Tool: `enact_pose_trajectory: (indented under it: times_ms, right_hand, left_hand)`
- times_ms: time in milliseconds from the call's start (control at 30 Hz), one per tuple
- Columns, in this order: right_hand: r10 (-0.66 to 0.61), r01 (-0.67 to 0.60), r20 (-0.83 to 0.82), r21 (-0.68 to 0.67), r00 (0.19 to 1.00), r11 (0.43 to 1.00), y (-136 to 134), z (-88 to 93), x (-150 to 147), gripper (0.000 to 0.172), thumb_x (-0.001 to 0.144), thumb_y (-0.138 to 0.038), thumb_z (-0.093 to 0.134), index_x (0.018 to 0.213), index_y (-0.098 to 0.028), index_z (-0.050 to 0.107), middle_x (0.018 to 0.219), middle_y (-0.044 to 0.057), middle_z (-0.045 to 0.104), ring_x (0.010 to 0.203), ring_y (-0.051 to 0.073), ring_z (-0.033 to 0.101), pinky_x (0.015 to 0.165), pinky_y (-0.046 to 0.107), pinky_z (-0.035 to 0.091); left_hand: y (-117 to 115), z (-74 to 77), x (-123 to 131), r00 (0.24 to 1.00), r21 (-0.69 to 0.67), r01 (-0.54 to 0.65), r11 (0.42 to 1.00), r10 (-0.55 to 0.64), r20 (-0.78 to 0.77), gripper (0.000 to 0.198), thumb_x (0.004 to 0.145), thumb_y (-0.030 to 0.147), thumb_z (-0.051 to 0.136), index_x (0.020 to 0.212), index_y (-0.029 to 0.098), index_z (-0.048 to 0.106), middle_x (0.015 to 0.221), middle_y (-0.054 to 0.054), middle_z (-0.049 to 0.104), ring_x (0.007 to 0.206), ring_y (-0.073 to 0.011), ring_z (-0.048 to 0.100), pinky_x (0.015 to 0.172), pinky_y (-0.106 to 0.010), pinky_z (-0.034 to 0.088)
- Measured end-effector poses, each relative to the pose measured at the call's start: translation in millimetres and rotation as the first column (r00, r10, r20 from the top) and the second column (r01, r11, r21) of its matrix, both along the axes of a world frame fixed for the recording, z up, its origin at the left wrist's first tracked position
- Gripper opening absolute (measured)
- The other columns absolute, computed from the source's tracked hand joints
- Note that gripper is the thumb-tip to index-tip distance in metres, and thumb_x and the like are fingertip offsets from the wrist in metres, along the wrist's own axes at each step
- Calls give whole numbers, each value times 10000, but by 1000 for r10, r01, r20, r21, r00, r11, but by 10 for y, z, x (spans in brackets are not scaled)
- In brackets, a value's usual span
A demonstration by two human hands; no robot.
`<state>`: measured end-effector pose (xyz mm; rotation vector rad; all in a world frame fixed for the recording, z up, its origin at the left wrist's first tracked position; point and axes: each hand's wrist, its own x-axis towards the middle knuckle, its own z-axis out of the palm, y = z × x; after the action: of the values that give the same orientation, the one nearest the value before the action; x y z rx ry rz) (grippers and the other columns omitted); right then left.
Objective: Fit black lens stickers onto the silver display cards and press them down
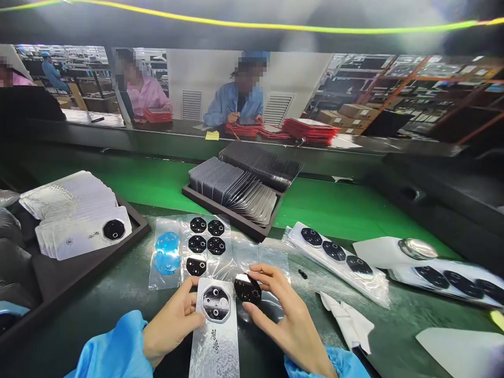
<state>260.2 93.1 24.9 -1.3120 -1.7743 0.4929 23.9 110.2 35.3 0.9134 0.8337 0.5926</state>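
My left hand (175,319) grips the left edge of a silver phone back panel (220,346), which has an octagonal camera window near its top and dark lettering below. Between the thumb and fingers of my right hand (281,304) is a glossy black octagonal camera lens cover (247,289), held just right of the panel's top end. Behind both hands lies a clear plastic sheet (244,253) carrying several more black lens covers (197,244). Two blue film pieces (167,252) are stuck at its left side.
A dark tray (136,223) of fanned silver panels (79,215) stands at left. Another tray (260,231) holds tightly stacked dark panels (224,178) on the green belt (326,202). Bagged lens covers (334,252), a crumpled white paper (348,320) and a round metal object (418,248) lie right. Co-workers sit beyond.
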Motion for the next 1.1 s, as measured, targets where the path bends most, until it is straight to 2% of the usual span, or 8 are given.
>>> enact_pose_trajectory:
  times_ms: [133, 267, 467, 900, 1100]
  right_hand:
    - [1, 0, 40, -25, 999, 1000, -26, -1, -17, 323, 831, -290, 636, 1147, -252, 584, 1231, 106, 563, 1123, 272, 589, 845, 393, 574]
    - [9, -7, 51, -33, 999, 999, -32, 8, -28, 323, 834, -286, 627, 1152, -260, 576, 1233, 103, 559, 1117, 278, 590, 827, 397, 580]
    - [15, -14, 71, -11, 997, 1000, -33, -11, -32, 318, 840, -279, 624, 1150, -256, 558, 1233, 108, 548, 1116, 273, 587, 823, 391, 580]
    - [17, -19, 90, 16, 996, 1000, -36, -6, -41, 323, 823, -259, 635, 1138, -245, 566, 1231, 110, 560, 1100, 268, 598, 829, 369, 573]
    - [26, -27, 100, 10, 995, 1000, -40, -8, -34, 319, 836, -272, 626, 1146, -232, 561, 1234, 114, 555, 1102, 265, 595, 841, 380, 568]
  left_hand:
    - [7, 74, -1, 1000, -30, 1, 1000, -1, -17, 552, 723, 130, 617, 1226, 206, 403, 1052, -56, 664, 938, -217, 651, 837, -344, 430]
    - [18, 122, -5, 1000, -39, 6, 999, -6, -13, 534, 735, 128, 607, 1226, 209, 414, 1029, -45, 662, 927, -204, 644, 846, -342, 418]
    - [13, 74, 1, 999, -52, -33, 998, 32, -23, 576, 676, 112, 598, 1213, 205, 412, 996, -38, 666, 876, -205, 648, 805, -333, 406]
    - [15, 72, 16, 999, -46, -40, 998, 39, -11, 547, 663, 94, 580, 1177, 178, 413, 963, -42, 685, 846, -196, 654, 768, -316, 419]
    - [24, 129, 0, 998, -53, -12, 999, 9, -58, 552, 699, 99, 576, 1217, 185, 407, 987, -40, 681, 917, -210, 644, 800, -321, 402]
